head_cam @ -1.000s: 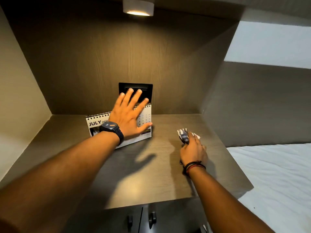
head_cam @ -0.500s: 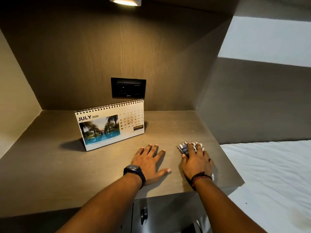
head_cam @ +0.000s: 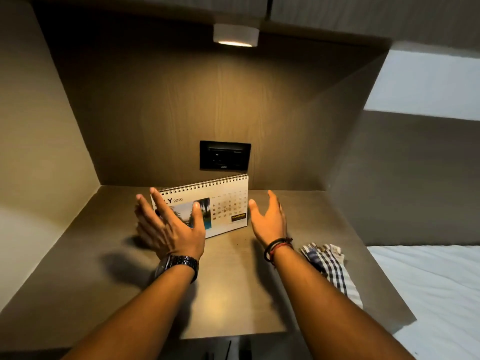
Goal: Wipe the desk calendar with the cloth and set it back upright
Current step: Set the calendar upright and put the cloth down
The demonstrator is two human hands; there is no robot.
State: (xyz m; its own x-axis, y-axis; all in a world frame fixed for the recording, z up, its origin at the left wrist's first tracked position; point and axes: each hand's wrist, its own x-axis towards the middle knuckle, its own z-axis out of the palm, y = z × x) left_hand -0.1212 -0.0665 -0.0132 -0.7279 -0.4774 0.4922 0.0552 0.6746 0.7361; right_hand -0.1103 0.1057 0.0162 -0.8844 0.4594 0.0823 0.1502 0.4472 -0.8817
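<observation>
Both arms reach forward, the left hand [head_cam: 172, 229] and right hand [head_cam: 267, 219] spread open and empty. They flank the upright white spiral-bound desk calendar [head_cam: 223, 203]. The checked cloth [head_cam: 330, 266] lies beside the right forearm.

A dim scene was lit by one ceiling lamp [head_cam: 235, 35]; hands cast soft shadows on the bench [head_cam: 78, 268]; edges bowed.

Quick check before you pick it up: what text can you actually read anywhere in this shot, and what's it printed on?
"...LY 2026": heading on the desk calendar; its first letters are hidden behind the left hand.
Date grid on the calendar: numbers there, too small to read reliably.
Yellow-and-black logo under the grid: blurred.
Small mark on the wall socket panel: unreadable.
</observation>
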